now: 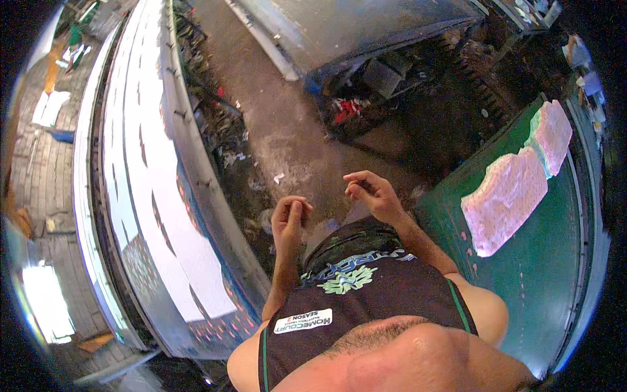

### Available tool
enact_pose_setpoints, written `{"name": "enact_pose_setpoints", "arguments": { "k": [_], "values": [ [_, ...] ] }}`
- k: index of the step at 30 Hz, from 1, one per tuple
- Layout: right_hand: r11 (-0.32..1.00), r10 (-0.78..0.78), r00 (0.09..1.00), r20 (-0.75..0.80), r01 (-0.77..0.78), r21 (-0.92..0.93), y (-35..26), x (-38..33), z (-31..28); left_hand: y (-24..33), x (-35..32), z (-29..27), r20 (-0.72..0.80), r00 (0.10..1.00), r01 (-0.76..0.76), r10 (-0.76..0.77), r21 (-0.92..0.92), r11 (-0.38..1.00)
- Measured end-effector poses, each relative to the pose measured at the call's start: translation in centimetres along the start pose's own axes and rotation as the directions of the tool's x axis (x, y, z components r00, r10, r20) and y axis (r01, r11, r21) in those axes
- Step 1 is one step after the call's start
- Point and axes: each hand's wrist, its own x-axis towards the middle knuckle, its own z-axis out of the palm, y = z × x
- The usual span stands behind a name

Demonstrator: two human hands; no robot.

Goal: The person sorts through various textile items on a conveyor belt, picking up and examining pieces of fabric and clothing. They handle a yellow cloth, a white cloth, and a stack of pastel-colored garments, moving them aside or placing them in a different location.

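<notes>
My left hand (289, 219) is raised in front of my chest with its fingers curled loosely inward, nothing visible in it. My right hand (369, 194) hangs a little higher and to the right, fingers bent toward the thumb, also holding nothing that I can make out. Both hands are over a dirty concrete floor (281, 124). A long white sheet-covered table (150, 196) runs along my left. A green table (542, 261) on my right carries two pink foam-like slabs (506, 196).
Scrap and debris (222, 124) lie along the foot of the white table. A dark pile of junk with red bits (346, 108) sits under a grey bench (366, 26) ahead. A wooden plank floor (39, 170) shows at far left.
</notes>
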Motion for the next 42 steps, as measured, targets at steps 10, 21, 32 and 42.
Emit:
{"name": "enact_pose_setpoints", "arguments": {
  "k": [10,21,32,42],
  "values": [
    [0.999,-0.048,0.910,-0.411,0.040,-0.027,0.5,14.3,-17.6,-0.5,25.3,17.5,0.489,0.847,0.114,-0.206,0.211,0.971],
    [0.978,-0.080,0.531,-0.844,-0.120,-0.168,-7.0,14.2,-36.6,-4.2,41.8,47.1,0.950,0.247,0.300,-0.191,0.112,0.947],
    [0.975,-0.129,0.243,-0.961,-0.147,-0.168,-12.8,22.4,-61.5,-7.9,56.9,73.9,0.999,-0.004,0.402,0.046,-0.041,0.915],
    [0.896,-0.330,0.400,-0.855,-0.152,-0.417,-19.3,27.9,-85.3,-7.9,65.7,100.7,0.989,0.014,0.144,0.147,-0.147,0.979]
  ]
}}
